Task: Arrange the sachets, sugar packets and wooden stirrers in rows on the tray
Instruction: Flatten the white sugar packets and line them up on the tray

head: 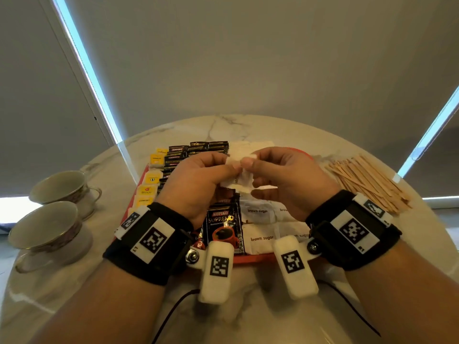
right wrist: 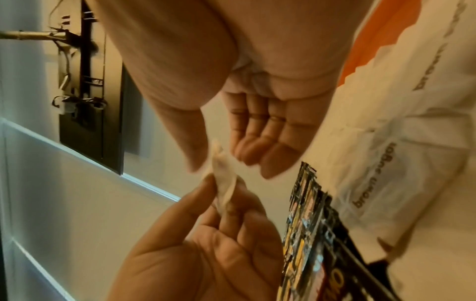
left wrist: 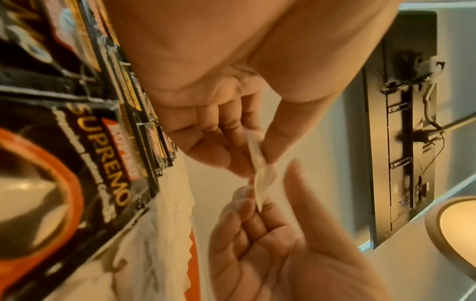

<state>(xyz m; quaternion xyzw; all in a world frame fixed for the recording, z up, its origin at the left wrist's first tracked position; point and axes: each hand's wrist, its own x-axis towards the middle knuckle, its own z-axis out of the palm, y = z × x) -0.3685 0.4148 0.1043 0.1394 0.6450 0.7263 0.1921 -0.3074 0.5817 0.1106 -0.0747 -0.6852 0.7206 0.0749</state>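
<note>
Both hands pinch one white brown sugar packet (head: 236, 181) between thumb and fingertips, the left hand (head: 198, 180) on its left edge and the right hand (head: 285, 177) on its right, holding it in the air above the middle of the red tray (head: 250, 258). The wrist views show the packet edge-on, a thin, slightly crumpled sheet spanning the gap between the two hands, so its faces are not yet parallel to the tray. Directly below and toward the person lie the brown sugar packets (head: 263, 219) already set down, right of the column of Kopiko Supremo coffee sachets (head: 223, 227); yellow tea sachets (head: 149, 189) run along the tray's left side. Placing it probably means flattening it and lowering it into that sugar row, either hand being equally near. The wooden stirrers (head: 367, 182) lie heaped on the marble table (head: 124, 281), off the tray to the right; two teacups (head: 49, 219) stand at the left. Grey roller blinds close the room behind.
</note>
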